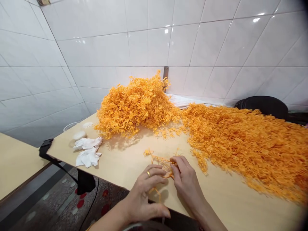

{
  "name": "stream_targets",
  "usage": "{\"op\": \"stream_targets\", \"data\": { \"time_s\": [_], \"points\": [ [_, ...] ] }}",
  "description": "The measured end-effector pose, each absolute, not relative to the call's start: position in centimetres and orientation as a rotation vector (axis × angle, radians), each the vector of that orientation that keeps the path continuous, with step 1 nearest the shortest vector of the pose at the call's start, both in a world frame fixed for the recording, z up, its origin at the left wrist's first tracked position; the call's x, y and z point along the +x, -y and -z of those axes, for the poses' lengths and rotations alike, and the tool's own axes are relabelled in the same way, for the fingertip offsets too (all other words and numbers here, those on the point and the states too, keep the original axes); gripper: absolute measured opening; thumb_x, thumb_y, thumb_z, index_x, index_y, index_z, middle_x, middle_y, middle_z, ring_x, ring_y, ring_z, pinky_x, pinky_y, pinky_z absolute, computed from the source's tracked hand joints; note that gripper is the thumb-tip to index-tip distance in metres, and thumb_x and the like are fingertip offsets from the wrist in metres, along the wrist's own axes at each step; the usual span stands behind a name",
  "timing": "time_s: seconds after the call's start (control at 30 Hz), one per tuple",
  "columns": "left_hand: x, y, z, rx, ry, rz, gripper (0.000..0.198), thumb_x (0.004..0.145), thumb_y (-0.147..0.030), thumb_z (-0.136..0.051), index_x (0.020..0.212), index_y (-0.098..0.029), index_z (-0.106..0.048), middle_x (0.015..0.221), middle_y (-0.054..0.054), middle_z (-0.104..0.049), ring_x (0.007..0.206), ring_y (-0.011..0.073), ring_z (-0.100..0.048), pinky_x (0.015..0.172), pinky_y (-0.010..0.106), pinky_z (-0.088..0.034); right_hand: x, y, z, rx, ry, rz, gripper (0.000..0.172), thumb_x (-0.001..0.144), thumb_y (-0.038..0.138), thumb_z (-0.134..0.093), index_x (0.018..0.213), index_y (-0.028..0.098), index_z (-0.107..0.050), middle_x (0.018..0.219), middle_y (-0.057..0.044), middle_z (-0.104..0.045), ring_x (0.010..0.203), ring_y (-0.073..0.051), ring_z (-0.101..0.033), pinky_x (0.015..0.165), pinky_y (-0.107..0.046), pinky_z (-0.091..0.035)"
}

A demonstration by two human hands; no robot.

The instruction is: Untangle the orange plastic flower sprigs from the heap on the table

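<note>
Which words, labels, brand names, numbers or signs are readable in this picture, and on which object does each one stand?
None: no text can be read anywhere.
The wall tiles, the table, the white cloths and the black bag are plain.
The orange sprig held by the left hand and the right hand, and the orange piles, carry no print.

Left hand [146, 192]: palm down, fingers curled inward, thumb stretched low along the near side
Right hand [186, 181]: back up, fingertips pinched together, touching the left hand's fingertips
Left forearm [108, 219]: bare, rising from the bottom edge, wrist bent inward
Right forearm [209, 215]: bare, slanting up-left, wrist nearly straight
</note>
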State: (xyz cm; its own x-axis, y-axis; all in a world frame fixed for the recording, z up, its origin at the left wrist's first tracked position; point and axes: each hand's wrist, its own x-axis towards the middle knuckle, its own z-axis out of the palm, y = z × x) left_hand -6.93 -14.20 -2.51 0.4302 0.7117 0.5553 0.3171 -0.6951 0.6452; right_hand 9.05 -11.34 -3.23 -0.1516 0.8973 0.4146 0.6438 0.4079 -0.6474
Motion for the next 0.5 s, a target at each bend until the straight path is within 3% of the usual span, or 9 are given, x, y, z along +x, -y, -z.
{"op": "stream_targets", "data": {
  "time_s": [0.07,0.13,0.3,0.5],
  "points": [
    [-8.0,13.9,2.4,2.046,-1.053,-1.314,0.027,0.075,-0.038,-0.049,0.087,-0.016,-0.058,0.096,0.011,-0.058,0.097,0.0203,-0.050,0.085,0.035,-0.040,9.7,11.6,3.0,-1.269,1.751,-0.439,0.015,0.082,0.019,-0.037,0.085,0.019,-0.051,0.083,-0.005,-0.052,0.077,-0.017,-0.051,0.068,-0.029,-0.041],
    [-9.0,13.2,2.3,1.877,-1.290,-1.394,0.025,0.082,-0.030,-0.039,0.081,-0.016,-0.058,0.091,0.010,-0.059,0.092,0.0180,-0.052,0.082,0.033,-0.042,10.5,12.0,2.6,-1.234,1.607,-0.460,0.011,0.081,0.022,-0.040,0.085,0.019,-0.051,0.082,-0.004,-0.053,0.077,-0.016,-0.051,0.068,-0.028,-0.042],
    [-10.6,10.9,2.1,1.886,-1.610,-1.240,0.027,0.079,-0.035,-0.042,0.097,-0.018,-0.053,0.095,0.008,-0.057,0.078,0.0164,-0.055,0.068,0.030,-0.046,12.3,12.9,2.1,-1.211,1.416,-0.470,0.010,0.080,0.025,-0.045,0.086,0.020,-0.051,0.082,-0.004,-0.053,0.078,-0.015,-0.051,0.068,-0.029,-0.043],
    [-10.3,8.7,2.7,2.198,-1.712,-1.011,0.036,0.078,-0.037,-0.040,0.108,-0.019,-0.048,0.116,0.010,-0.046,0.106,0.0233,-0.044,0.087,0.040,-0.038,14.0,13.6,2.1,-1.243,1.256,-0.605,0.014,0.078,0.030,-0.049,0.086,0.019,-0.052,0.077,-0.003,-0.053,0.069,-0.014,-0.050,0.062,-0.026,-0.042]
  ]
}}
